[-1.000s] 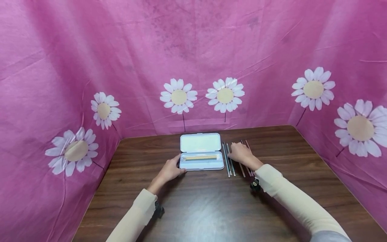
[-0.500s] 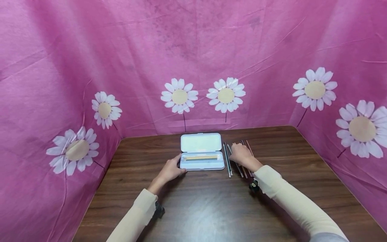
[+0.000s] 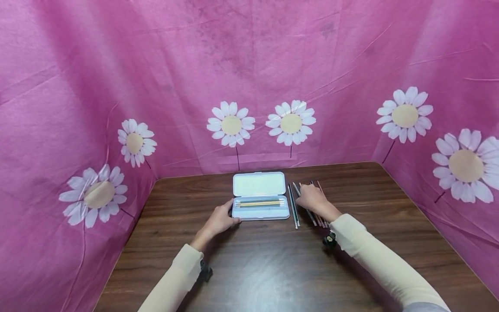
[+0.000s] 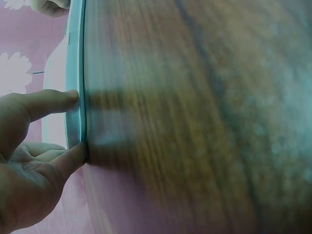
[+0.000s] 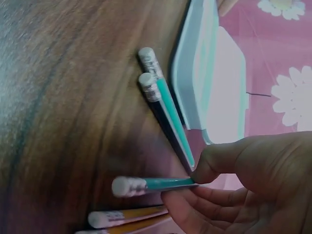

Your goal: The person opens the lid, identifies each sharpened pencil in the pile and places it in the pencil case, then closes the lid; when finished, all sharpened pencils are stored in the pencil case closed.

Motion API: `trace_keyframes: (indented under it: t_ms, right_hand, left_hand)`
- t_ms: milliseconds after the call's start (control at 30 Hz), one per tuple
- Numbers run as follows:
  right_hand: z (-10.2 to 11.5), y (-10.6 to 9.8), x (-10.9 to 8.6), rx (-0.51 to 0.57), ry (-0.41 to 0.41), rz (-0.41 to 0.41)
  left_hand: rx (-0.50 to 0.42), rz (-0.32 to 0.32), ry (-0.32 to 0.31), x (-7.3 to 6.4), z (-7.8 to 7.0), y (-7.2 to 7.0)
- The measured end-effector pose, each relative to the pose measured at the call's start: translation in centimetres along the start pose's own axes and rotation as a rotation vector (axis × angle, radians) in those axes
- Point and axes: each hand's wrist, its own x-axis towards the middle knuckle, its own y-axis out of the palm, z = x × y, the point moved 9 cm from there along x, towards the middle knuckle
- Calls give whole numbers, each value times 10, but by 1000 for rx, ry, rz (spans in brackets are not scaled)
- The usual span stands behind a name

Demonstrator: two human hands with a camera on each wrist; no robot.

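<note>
A white pencil case (image 3: 253, 214) lies unfolded at the back of the table, its lid (image 3: 259, 184) tipped back. Several pencils (image 3: 259, 203) lie lengthwise inside it. My left hand (image 3: 219, 219) grips the case's left end, thumb at the front corner and fingers round the side. To the right of the case, my right hand (image 3: 314, 203) pinches a green pencil (image 5: 168, 184) between thumb and fingers, its eraser end sticking out. Between that hand and the case lie a green pencil (image 5: 169, 105) and a black pencil (image 5: 162, 122). Orange pencils (image 5: 131, 214) lie on the other side.
The brown wooden table (image 3: 253, 268) extends toward me. A pink cloth (image 3: 249, 56) with daisies hangs behind and along both sides. Further reddish pencils (image 3: 321, 187) show beyond the right hand.
The green pencil in my right hand has shifted right, away from the green and black pair and toward the orange ones. My left hand has stayed on the case.
</note>
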Motion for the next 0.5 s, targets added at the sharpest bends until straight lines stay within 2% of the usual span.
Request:
trace_keyframes:
  t_ms: [67,100,267,300,333,500]
  right_hand:
    - [8,-11,-5,21,-11,3]
    - [1,-6,0,47,-52,-22]
    - [15,-20,-4,133,-114,-54]
    - [22,-26,-7,154,-120,-40]
    - [34,-37,-14,142,-101,-29]
    - [57,-49,-16,91,-156,-32]
  left_hand:
    - [-3,-2,5,0,0,0]
    - [-1,-3,8,0,0,0]
    - [15,-5,10,-1,0,-1]
    - [16,-4,6,-1,1,-1]
    - [16,-3,4,0,1,-1]
    - [1,-1,-5,0,3,0]
